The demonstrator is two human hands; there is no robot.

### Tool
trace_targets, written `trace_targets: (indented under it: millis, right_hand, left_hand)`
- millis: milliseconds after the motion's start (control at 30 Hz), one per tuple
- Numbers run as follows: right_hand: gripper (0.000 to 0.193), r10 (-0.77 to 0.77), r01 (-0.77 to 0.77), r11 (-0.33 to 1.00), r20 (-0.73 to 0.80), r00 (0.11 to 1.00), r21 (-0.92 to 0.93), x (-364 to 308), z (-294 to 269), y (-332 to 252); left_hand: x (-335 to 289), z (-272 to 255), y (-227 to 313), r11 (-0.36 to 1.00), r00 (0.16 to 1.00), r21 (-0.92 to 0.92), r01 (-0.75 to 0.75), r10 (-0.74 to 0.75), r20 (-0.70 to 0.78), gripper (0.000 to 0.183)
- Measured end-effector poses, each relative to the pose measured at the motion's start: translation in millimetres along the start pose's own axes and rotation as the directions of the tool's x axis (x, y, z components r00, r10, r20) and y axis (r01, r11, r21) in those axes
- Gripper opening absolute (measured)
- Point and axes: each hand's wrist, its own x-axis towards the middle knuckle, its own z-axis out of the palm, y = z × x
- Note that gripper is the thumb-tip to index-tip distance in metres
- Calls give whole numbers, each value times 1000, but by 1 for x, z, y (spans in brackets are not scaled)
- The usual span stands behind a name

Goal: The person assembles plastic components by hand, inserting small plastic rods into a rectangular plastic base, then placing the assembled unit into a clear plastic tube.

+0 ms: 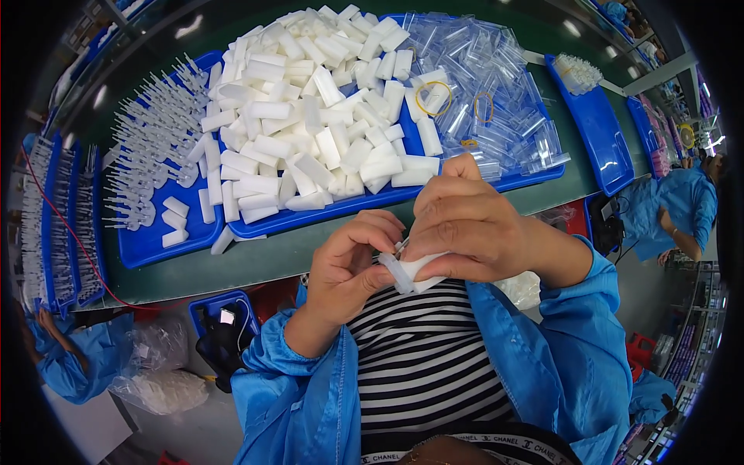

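Close in front of my body, both hands meet around a small white plastic piece [428, 269]. A translucent strip-like part [398, 273] shows at its left end. My left hand [341, 267] pinches that end between thumb and fingers. Wrapped over the white body from the right is my right hand [473, 232], its thumb and fingers pressed on it. A small thin bit shows between the fingertips, too small to name. Beyond the hands, a heap of white plastic pieces [310, 101] and a pile of clear plastic sleeves [457, 62] share a wide blue tray [341, 208].
At left, a blue tray [167, 254] bears many upright white nozzle-like parts [155, 124] and several white pieces. Yellow rubber bands [419, 99] lie among the sleeves. A narrower blue tray [593, 132] stands at right. Co-workers in blue sleeves [81, 360] sit on both sides.
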Motion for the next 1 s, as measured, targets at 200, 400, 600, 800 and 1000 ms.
trace_targets:
  millis: [200, 400, 600, 800, 1000]
  right_hand:
    - [21, -30, 30, 999, -2, 1000, -21, 2, 3, -3]
    - [29, 52, -56, 998, 108, 993, 36, 28, -18, 15]
    - [28, 219, -199, 902, 10, 976, -382, 63, -25, 84]
    - [33, 551, -494, 757, 11, 835, -428, 110, 2, 106]
    - [37, 578, -481, 728, 60, 814, -489, 116, 22, 130]
  left_hand:
    - [-4, -2, 2, 1000, 999, 5, -28, 28, 33, 26]
    - [-8, -13, 8, 973, 992, 195, -120, 125, -12, 27]
    - [-9, -11, 12, 950, 964, 259, -177, 220, -147, 29]
    - [-8, -10, 13, 892, 923, 375, -254, 339, -181, 26]
    - [-7, -10, 18, 785, 915, 557, -272, 391, -104, 22]
